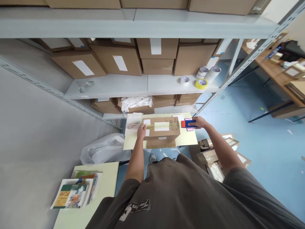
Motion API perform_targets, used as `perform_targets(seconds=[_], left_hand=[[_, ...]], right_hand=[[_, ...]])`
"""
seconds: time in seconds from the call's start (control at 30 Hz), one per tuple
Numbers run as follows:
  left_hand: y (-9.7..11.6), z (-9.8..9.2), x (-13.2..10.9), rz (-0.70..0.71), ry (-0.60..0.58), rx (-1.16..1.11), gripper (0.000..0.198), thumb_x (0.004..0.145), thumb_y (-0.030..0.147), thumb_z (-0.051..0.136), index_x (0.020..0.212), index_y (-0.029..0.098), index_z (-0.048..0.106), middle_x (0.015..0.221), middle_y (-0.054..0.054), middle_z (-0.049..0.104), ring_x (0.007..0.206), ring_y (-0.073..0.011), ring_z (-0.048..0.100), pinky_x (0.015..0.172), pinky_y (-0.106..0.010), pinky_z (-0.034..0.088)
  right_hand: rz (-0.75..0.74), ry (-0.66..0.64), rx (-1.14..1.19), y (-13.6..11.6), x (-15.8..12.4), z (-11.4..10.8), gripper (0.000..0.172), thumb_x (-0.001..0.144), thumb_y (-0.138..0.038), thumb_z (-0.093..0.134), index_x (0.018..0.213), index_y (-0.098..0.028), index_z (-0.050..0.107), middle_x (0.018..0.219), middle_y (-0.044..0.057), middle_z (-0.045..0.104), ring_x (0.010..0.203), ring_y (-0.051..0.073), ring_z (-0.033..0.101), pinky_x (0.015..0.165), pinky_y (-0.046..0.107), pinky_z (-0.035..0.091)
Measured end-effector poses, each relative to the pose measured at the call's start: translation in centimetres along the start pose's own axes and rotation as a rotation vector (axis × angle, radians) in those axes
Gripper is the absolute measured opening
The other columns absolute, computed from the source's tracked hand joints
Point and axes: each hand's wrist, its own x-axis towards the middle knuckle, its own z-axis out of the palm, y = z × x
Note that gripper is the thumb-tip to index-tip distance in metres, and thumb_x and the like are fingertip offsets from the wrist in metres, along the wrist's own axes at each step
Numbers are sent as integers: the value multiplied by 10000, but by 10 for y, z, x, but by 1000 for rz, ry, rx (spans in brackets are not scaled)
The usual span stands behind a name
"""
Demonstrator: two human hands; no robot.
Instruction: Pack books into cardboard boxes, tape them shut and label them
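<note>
A taped cardboard box [162, 131] lies on the pale yellow table [188, 140], with white labels and black handwriting on its top. My left hand [142, 131] is closed on the box's left end, thumb on the upper face; its other fingers are partly hidden. My right hand [199, 122] grips a flat blue tool with an orange-red end [187, 123], just off the box's right end. Its exact kind is unclear. Pink-edged flat items [190, 129] show beneath it. Left of the box lies a whitish plastic sheet [132, 122].
Metal shelving [119, 87] stands ahead, holding cardboard boxes [116, 60] and tape rolls [201, 83]. Loose boxes [214, 159] lie on the floor to the right. A plastic bag [105, 149] and a side table with magazines [73, 194] are at the left.
</note>
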Motion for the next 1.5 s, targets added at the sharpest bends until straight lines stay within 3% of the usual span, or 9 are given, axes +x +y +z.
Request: perform_targets(seconds=[0.13,0.23,0.57,0.8,0.9,1.07,1.27,1.4,1.5], left_hand=[[1,-1,3,-4,1,20,487,1067,536,485,1369,190,649,1333,-200,748,1286,-387,672,1075,-454,497],[1,-1,3,-5,12,16,481,1060,550,494,1347,197,653,1320,-191,752,1278,-380,674,1068,-451,502],[1,-5,-2,27,22,7,394,1062,495,514,1296,226,683,1330,-156,758,1326,-365,656,1114,-445,490],[5,-10,-4,14,0,39,424,1075,482,485,1335,204,672,1346,-160,753,1351,-361,638,1134,-461,486],[6,-10,-3,-8,8,65,452,1079,502,471,1335,188,672,1358,-176,744,1349,-351,643,1122,-433,497],[4,-7,5,-45,29,96,476,1070,525,489,1344,184,674,1370,-192,735,1338,-369,654,1107,-447,510],[4,-8,5,-27,29,117,499,1084,515,464,1390,166,648,1401,-202,715,1368,-371,634,1128,-452,492],[7,-8,4,-40,21,141,492,1083,512,465,1380,167,652,1374,-203,726,1352,-377,644,1121,-462,495],[9,-7,4,-42,13,131,497,1084,506,459,1396,165,641,1402,-203,712,1356,-376,639,1134,-474,484]], right_hand=[[61,-3,-12,40,-12,-21,544,796,-777,727,728,-239,681,706,49,704,711,224,633,622,305,376],[81,-16,-58,44,-10,-21,532,792,-763,743,748,-234,714,735,69,728,739,238,655,628,310,382],[234,32,-139,-30,12,51,555,836,-644,793,1061,-137,798,1060,252,786,1002,362,748,791,378,539],[242,1,-72,-36,28,77,510,848,-546,843,1140,-132,791,1156,246,776,1153,364,722,922,375,557],[280,-48,-74,-35,14,105,434,866,-433,844,1144,-105,785,1186,239,775,1176,342,722,934,340,539],[519,-9,118,-27,-16,177,555,1048,-556,590,1326,-85,681,1192,251,770,1084,309,759,885,347,534],[532,-7,290,-35,-27,240,421,1011,-240,572,1398,-93,650,1372,259,697,1343,336,626,1116,423,434],[532,-43,367,-37,-22,231,463,956,-244,647,1408,-151,682,1376,238,699,1336,363,635,1121,460,464],[351,151,553,-42,-11,205,490,1087,-388,436,1481,-179,637,1461,182,677,1424,313,582,1204,436,424]])
